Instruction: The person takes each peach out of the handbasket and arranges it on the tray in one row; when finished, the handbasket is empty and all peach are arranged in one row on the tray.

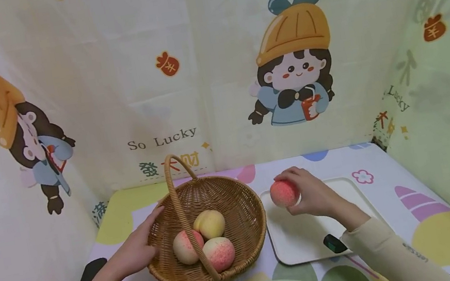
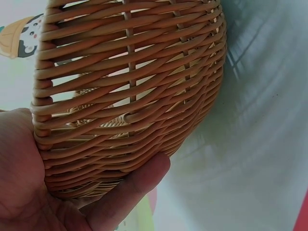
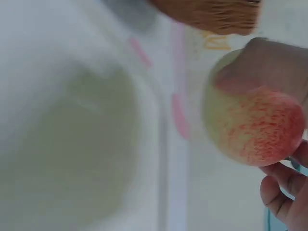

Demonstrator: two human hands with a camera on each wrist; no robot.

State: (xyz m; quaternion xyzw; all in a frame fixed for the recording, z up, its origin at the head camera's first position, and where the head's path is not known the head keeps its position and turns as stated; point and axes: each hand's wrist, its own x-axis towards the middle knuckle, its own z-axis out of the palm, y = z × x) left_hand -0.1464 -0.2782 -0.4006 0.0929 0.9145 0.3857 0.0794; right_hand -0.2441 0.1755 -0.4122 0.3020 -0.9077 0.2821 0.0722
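A brown wicker basket [image 1: 243, 201] with an arched handle holds three peaches, one yellowish peach [image 1: 209, 224] behind two pink-blushed ones. My left hand [image 1: 136, 248] holds the basket by its left side at the rim. In the left wrist view, one finger [image 2: 139, 185] lies along the outside of the weave. To the right of the basket, my right hand [image 1: 313, 193] grips another peach [image 1: 284, 193] above a white tray [image 1: 300, 239]. The right wrist view shows this peach [image 3: 262, 127] pale on one side and red on the other, between thumb and fingers.
The tray lies flat close to the basket's right side. A colourful patterned cloth [image 1: 393, 197] covers the table. Printed curtains [image 1: 221, 87] hang at the back and on both sides.
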